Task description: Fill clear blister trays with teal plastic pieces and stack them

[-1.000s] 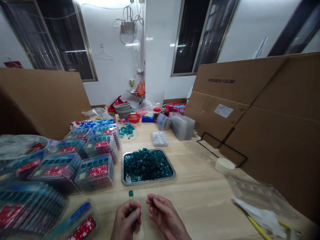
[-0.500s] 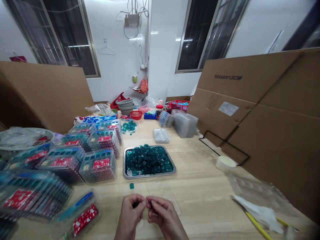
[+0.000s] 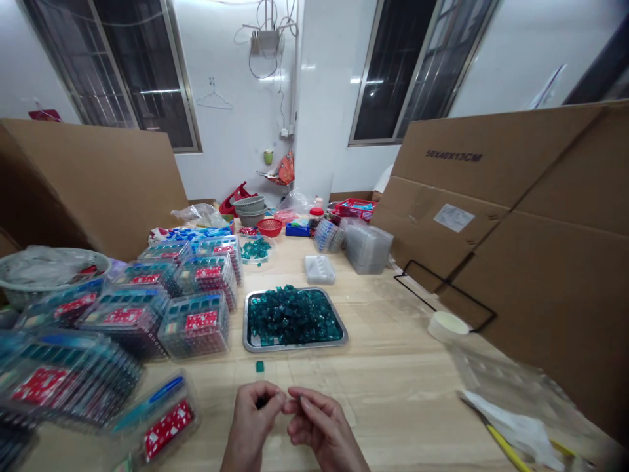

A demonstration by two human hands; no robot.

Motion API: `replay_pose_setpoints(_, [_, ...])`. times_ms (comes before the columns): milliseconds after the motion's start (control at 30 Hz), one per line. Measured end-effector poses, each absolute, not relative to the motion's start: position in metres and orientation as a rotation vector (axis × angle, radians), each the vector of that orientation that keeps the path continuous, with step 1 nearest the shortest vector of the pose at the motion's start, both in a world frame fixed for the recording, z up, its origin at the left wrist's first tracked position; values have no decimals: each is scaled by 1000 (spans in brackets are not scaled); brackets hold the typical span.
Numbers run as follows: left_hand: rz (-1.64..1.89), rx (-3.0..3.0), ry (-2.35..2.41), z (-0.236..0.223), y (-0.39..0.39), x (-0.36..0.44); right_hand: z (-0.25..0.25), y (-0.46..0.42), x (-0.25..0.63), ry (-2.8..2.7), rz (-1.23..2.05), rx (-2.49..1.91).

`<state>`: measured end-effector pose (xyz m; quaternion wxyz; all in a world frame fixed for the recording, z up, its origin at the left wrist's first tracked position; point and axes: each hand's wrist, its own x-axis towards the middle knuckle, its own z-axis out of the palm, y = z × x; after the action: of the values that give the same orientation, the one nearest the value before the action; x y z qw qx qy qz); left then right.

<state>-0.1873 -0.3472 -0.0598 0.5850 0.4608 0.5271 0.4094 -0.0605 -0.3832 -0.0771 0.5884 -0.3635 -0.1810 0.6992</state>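
My left hand (image 3: 256,416) and my right hand (image 3: 322,419) meet fingertip to fingertip over the near edge of the table. Both are closed in a pinch. A dark spot shows inside the curl of the left fingers, and a tiny dark edge at the right fingertips; I cannot make out what either is. Just beyond them a single teal square piece (image 3: 260,366) lies on the wood. Behind it stands a metal tray (image 3: 295,348) heaped with teal translucent pieces (image 3: 292,314).
Stacked clear cases (image 3: 194,324) with red labels fill the left side. One separate case (image 3: 160,419) lies near my left hand. At right are a tape roll (image 3: 448,326), a black wire frame (image 3: 417,293), a yellow-handled tool (image 3: 506,446) and a tall cardboard box (image 3: 540,262).
The view has shifted slightly, so the scene sits a little further right. My hands stay pinched together, with only small finger movement.
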Motion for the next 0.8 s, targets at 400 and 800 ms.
replay_pose_setpoints(400, [860, 797, 1071, -60, -349, -186, -87, -382, -63, -500, 1666, -810])
replay_pose_setpoints(800, [787, 740, 869, -52, -359, -188, -86, -380, -56, -694, 1630, -825])
